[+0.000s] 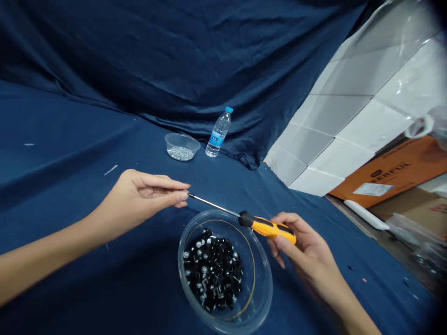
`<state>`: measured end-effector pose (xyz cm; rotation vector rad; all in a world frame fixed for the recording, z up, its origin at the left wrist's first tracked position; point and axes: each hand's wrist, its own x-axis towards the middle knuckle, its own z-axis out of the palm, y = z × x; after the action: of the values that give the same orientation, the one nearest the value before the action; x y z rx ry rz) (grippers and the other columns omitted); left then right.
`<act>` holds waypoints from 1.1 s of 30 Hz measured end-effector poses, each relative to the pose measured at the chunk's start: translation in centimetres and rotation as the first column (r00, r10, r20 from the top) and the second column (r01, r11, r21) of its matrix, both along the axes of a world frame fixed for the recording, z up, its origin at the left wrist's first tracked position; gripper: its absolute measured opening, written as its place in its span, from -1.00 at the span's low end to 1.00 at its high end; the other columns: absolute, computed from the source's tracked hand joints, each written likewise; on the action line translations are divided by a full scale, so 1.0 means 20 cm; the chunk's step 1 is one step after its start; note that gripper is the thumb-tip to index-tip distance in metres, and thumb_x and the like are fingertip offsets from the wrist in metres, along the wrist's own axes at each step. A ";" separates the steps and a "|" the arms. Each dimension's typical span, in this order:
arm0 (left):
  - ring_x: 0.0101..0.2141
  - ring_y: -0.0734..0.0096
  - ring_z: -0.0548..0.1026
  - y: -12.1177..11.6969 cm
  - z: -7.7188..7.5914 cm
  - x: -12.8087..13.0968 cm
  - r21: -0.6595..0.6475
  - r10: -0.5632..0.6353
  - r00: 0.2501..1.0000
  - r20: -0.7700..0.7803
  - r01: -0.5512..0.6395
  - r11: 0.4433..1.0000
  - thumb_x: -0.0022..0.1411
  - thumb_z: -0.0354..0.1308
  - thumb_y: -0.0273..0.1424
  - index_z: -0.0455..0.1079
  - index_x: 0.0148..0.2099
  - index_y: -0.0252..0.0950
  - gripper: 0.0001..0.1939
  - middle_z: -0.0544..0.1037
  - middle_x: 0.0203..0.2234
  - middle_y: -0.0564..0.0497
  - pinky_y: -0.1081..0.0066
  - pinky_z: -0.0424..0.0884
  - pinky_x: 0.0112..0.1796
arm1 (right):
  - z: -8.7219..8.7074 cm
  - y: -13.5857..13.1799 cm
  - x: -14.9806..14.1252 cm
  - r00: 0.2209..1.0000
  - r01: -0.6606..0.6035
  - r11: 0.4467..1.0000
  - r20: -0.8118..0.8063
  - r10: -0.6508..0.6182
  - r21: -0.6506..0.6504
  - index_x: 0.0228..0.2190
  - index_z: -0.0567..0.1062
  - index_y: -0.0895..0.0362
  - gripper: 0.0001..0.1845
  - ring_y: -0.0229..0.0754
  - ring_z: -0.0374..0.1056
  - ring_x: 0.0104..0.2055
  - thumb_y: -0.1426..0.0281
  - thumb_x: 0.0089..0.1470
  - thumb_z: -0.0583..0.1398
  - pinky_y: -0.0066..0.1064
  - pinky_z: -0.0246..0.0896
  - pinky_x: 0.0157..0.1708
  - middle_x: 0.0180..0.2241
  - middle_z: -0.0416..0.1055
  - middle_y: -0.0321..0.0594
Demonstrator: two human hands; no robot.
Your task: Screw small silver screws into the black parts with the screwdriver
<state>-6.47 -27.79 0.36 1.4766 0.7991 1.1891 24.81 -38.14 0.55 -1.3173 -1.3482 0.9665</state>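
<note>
My right hand (pixel 300 242) grips the orange and black handle of a screwdriver (pixel 268 228), its shaft pointing left. At the tip of that shaft, my left hand (pixel 153 188) pinches something small between thumb and fingers; the fingers hide most of it. Below the screwdriver stands a large clear plastic bowl (pixel 263 298) holding many small black parts (pixel 220 274), some with shiny screw heads. Farther back, a smaller clear tub (pixel 171 138) contains small silvery pieces (pixel 180 153), apparently screws.
A water bottle (pixel 218 132) with a blue cap stands beside the small tub. Dark blue cloth (pixel 70 130) covers the surface and hangs behind. White boxes (pixel 314 139) are stacked at the right, near an orange carton (pixel 391 170) and plastic bags (pixel 412 232).
</note>
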 end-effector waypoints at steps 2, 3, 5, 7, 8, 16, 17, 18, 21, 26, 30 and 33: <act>-0.36 0.47 0.68 0.00 0.00 0.00 -0.007 0.002 1.000 -0.002 -0.002 1.000 0.10 0.42 -0.50 0.70 -0.22 -0.19 -0.83 0.69 -0.45 0.08 0.62 0.61 -0.21 | -0.01 0.01 0.00 1.000 0.011 0.999 -0.018 -0.012 -0.032 -0.14 0.46 0.05 -0.68 -0.35 0.25 -0.56 0.06 0.28 0.21 -0.58 0.19 -0.59 -0.54 0.34 -0.35; -0.35 0.48 0.68 0.00 0.00 0.00 -0.002 -0.002 1.000 -0.007 0.002 1.000 0.10 0.42 -0.49 0.70 -0.22 -0.18 -0.83 0.69 -0.44 0.08 0.64 0.61 -0.21 | -0.01 0.01 0.00 1.000 0.010 0.999 -0.029 -0.011 -0.030 -0.10 0.47 0.05 -0.64 -0.34 0.26 -0.55 0.04 0.28 0.19 -0.58 0.18 -0.61 -0.49 0.37 -0.32; -0.35 0.50 0.68 0.00 -0.01 0.00 0.014 -0.013 1.000 -0.021 0.013 1.000 0.10 0.42 -0.48 0.70 -0.23 -0.17 -0.83 0.69 -0.42 0.09 0.67 0.59 -0.21 | -0.01 0.02 0.01 0.999 0.007 1.000 -0.031 -0.007 -0.002 -0.03 0.44 -0.01 -0.60 -0.37 0.28 -0.50 0.08 0.19 0.31 -0.58 0.19 -0.60 -0.28 0.40 -0.27; -0.35 0.51 0.68 0.00 0.00 0.00 0.016 -0.019 0.999 -0.031 0.019 1.000 0.09 0.42 -0.48 0.70 -0.24 -0.16 -0.84 0.69 -0.42 0.09 0.68 0.58 -0.21 | -0.01 0.01 0.01 1.000 -0.001 1.000 -0.023 0.002 0.027 0.01 0.40 -0.08 -0.48 -0.41 0.27 -0.48 0.21 0.07 0.43 -0.59 0.21 -0.59 -0.15 0.35 -0.29; -0.35 0.52 0.68 0.00 0.00 0.01 0.012 -0.017 0.999 -0.033 0.017 1.000 0.09 0.42 -0.48 0.70 -0.24 -0.15 -0.84 0.69 -0.43 0.09 0.69 0.58 -0.21 | -0.01 0.01 0.01 1.000 -0.003 1.000 -0.021 0.003 0.027 -0.01 0.39 -0.08 -0.48 -0.43 0.24 -0.51 0.24 0.05 0.44 -0.60 0.19 -0.59 -0.19 0.36 -0.32; -0.37 0.48 0.69 -0.01 0.01 0.01 -0.009 0.016 0.999 -0.039 -0.017 1.000 0.07 0.43 -0.47 0.70 -0.27 -0.16 -0.86 0.71 -0.44 0.08 0.70 0.59 -0.23 | 0.00 0.00 -0.02 0.998 -0.022 0.998 -0.054 0.020 -0.052 -0.03 0.38 0.00 -0.55 -0.38 0.22 -0.53 0.06 0.18 0.31 -0.62 0.11 -0.63 -0.40 0.39 -0.34; -0.37 0.48 0.70 -0.01 0.01 0.01 -0.010 0.019 0.999 -0.042 -0.019 1.000 0.07 0.43 -0.47 0.70 -0.27 -0.16 -0.85 0.72 -0.43 0.08 0.70 0.59 -0.23 | 0.00 0.00 -0.01 0.998 -0.040 0.999 -0.051 0.038 -0.027 -0.02 0.36 -0.02 -0.52 -0.39 0.22 -0.52 0.13 0.12 0.38 -0.62 0.15 -0.60 -0.37 0.40 -0.35; -0.36 0.47 0.70 -0.01 0.01 0.01 -0.013 0.022 0.999 -0.043 -0.022 1.000 0.07 0.43 -0.46 0.70 -0.26 -0.15 -0.85 0.72 -0.43 0.08 0.69 0.59 -0.22 | 0.00 0.00 0.00 0.998 -0.048 0.999 -0.042 0.048 -0.007 -0.04 0.36 -0.03 -0.51 -0.40 0.21 -0.51 0.20 0.09 0.42 -0.62 0.17 -0.58 -0.37 0.40 -0.37; -0.36 0.44 0.71 -0.01 0.00 0.00 -0.025 0.026 0.999 -0.043 -0.027 0.999 0.07 0.44 -0.44 0.70 -0.26 -0.13 -0.85 0.72 -0.43 0.08 0.67 0.60 -0.21 | -0.02 0.01 0.02 0.998 -0.040 0.999 -0.040 0.040 -0.001 -0.14 0.37 0.02 -0.67 -0.39 0.21 -0.57 0.14 0.20 0.32 -0.61 0.15 -0.60 -0.51 0.37 -0.40; -0.35 0.42 0.71 0.00 -0.01 0.00 -0.044 0.032 0.998 -0.046 -0.034 0.998 0.07 0.45 -0.43 0.70 -0.25 -0.15 -0.85 0.73 -0.42 0.07 0.66 0.60 -0.21 | -0.02 0.01 0.01 0.998 -0.051 0.997 -0.045 0.048 -0.063 -0.05 0.34 0.01 -0.57 -0.38 0.24 -0.58 0.01 0.23 0.24 -0.58 0.12 -0.64 -0.41 0.41 -0.34; -0.36 0.39 0.71 0.00 -0.01 0.00 -0.061 0.041 0.997 -0.060 -0.045 0.997 0.06 0.46 -0.42 0.70 -0.23 -0.17 -0.83 0.73 -0.43 0.05 0.63 0.62 -0.21 | 0.00 0.01 0.00 0.998 -0.068 0.997 -0.019 0.067 -0.044 -0.07 0.32 -0.01 -0.55 -0.43 0.22 -0.55 0.21 0.13 0.39 -0.58 0.16 -0.53 -0.41 0.38 -0.41; -0.35 0.38 0.71 -0.01 0.00 0.00 -0.063 0.044 0.997 -0.063 -0.048 0.997 0.07 0.45 -0.41 0.70 -0.23 -0.17 -0.84 0.73 -0.45 0.05 0.62 0.62 -0.21 | 0.00 0.01 0.01 0.998 -0.062 0.995 -0.038 0.059 -0.078 -0.12 0.35 0.05 -0.64 -0.35 0.24 -0.57 0.04 0.28 0.20 -0.54 0.14 -0.57 -0.55 0.36 -0.39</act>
<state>-6.40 -27.89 0.30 1.4547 0.9100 1.1460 24.96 -37.94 0.47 -1.3188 -1.3409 1.0900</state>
